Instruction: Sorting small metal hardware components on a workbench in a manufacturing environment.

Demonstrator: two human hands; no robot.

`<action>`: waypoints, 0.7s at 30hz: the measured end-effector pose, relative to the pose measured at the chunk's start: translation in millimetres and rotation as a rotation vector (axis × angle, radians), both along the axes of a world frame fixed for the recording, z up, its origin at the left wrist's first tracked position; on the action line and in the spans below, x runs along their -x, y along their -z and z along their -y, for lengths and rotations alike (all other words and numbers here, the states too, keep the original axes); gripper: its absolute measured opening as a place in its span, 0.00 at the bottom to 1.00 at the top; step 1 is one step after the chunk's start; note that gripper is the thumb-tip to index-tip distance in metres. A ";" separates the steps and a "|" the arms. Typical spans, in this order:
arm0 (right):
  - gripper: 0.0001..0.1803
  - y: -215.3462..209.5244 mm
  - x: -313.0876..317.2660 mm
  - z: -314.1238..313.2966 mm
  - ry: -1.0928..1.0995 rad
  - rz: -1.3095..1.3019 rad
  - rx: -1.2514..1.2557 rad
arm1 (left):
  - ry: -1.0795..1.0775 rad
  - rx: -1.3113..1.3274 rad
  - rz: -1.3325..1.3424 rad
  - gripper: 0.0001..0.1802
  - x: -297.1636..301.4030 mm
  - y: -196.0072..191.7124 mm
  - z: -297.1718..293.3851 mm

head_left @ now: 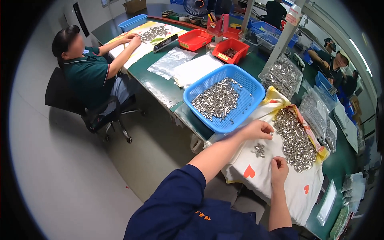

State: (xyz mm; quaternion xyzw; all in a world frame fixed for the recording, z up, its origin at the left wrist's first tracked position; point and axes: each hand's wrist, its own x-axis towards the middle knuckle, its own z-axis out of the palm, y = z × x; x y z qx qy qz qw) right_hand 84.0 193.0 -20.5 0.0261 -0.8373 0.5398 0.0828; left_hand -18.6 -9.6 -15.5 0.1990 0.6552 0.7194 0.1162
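A white cloth point(260, 178) with red hearts lies under both my hands. On it is a large heap of small silvery metal cylinders point(294, 142), and a little pile of the same pieces point(259, 151) lies apart to its left. My left hand point(258, 130) is at the heap's left edge, thumb and fingers pinched together. A shiny spot shows at those fingertips, too small to make out surely. Below the small pile, my right hand point(280, 170) is closed near the heap's lower left edge; what its curled fingers hold, if anything, is hidden.
A blue perforated basket point(256, 90) of metal cylinders stands beyond my left hand. Clear bags of metal parts point(282, 76) lie behind the heap. Red bins point(236, 48) sit farther back. A co-worker point(80, 72) sits at left, hands on another pile.
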 end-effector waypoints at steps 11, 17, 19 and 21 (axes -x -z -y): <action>0.04 -10.8 7.5 -9.5 -0.061 0.083 0.096 | -0.011 0.100 -0.066 0.18 -10.0 -9.4 -0.6; 0.04 -57.0 52.1 -6.4 0.014 0.037 0.292 | 0.027 0.359 -0.061 0.19 -7.0 -38.8 -6.7; 0.07 -62.6 67.4 10.9 -0.062 0.062 0.368 | -0.012 0.258 -0.004 0.18 -2.6 -36.9 -2.4; 0.07 -46.9 77.5 18.4 -0.109 0.037 0.486 | 0.067 0.028 0.155 0.19 3.7 -26.2 -2.1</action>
